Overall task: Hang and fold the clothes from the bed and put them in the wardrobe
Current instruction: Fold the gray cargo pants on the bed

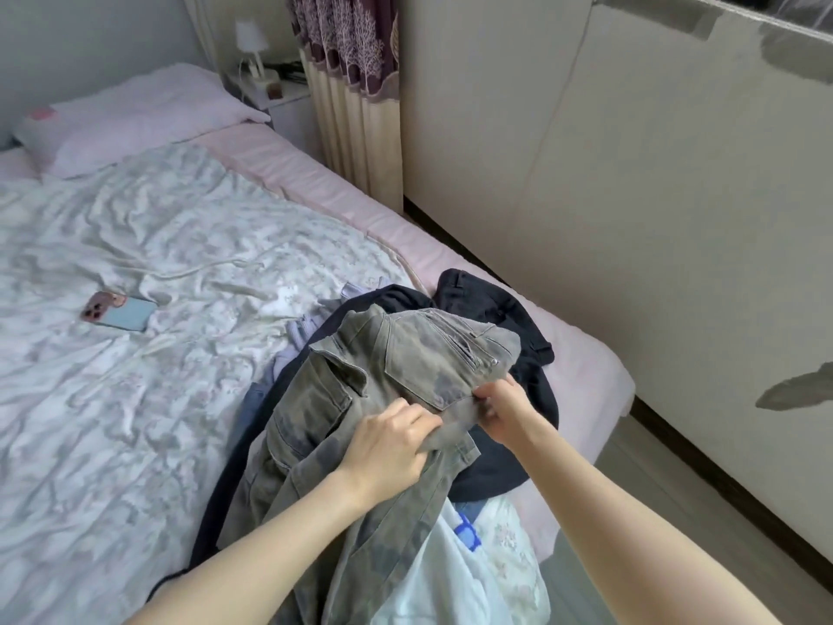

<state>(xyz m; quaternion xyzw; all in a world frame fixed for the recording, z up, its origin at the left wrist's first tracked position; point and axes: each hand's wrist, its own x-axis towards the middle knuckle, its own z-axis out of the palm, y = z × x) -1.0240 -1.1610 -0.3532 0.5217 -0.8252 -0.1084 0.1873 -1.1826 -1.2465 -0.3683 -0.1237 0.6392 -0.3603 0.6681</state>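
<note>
Our fingers pinched the grey-green cargo trousers [360, 399] at the waistband: left hand [387, 448] on a fabric flap, right hand [505, 408] beside it. The faded, blotchy trousers, with flap pockets, lay atop a pile of dark clothes [505, 309] on the bed [135, 399].

Bare forearms, unadorned hands [387, 437]

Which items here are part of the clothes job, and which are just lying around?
Part of the job:
- grey-green cargo trousers, gripped by left hand and right hand
- dark navy garment beneath them
- black garment
- lilac garment
- white garment
- wardrobe

Lying about:
- phone
- pillow
- floral duvet
- lamp
- curtain
</note>
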